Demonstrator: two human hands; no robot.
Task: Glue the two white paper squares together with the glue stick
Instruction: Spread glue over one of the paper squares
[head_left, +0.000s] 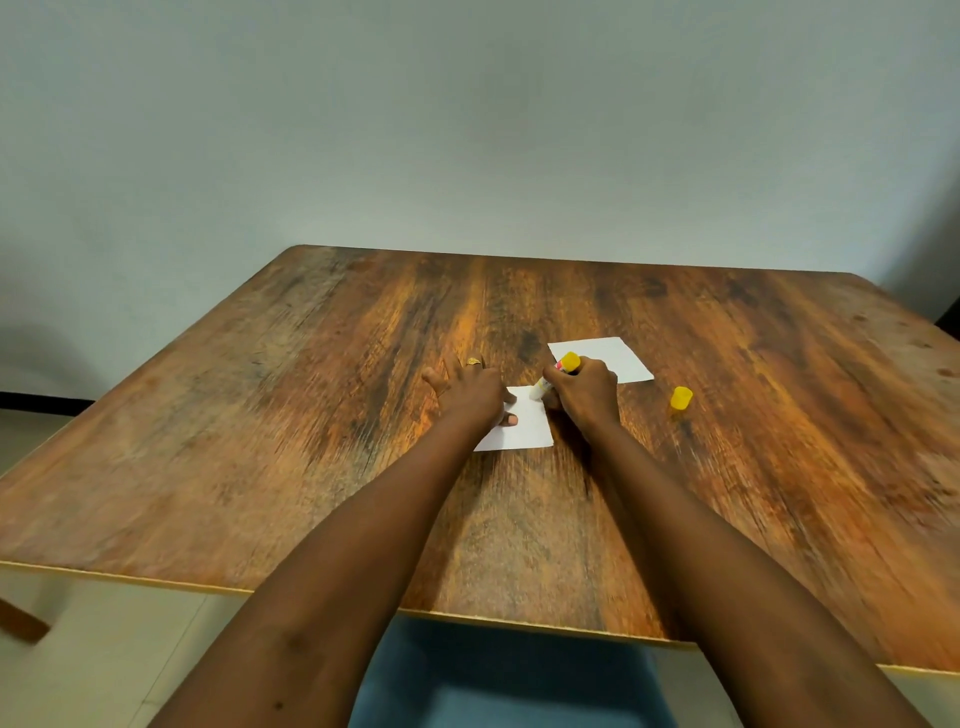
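Two white paper squares lie on the wooden table. The nearer square (524, 428) is pinned flat by my left hand (470, 392), fingers spread, thumb and a fingertip resting on its left part. My right hand (584, 395) grips the glue stick (553, 375), which is tilted with its yellow end up and its tip down on the top edge of the nearer square. The second square (610, 358) lies just beyond my right hand, partly covered by it. The yellow cap (680, 399) stands alone to the right of my right hand.
The wooden table (311, 415) stands against a pale wall (467, 130). A gold ring (474, 361) is on a finger of my left hand. Below the table's front edge a blue seat or cloth (493, 675) shows.
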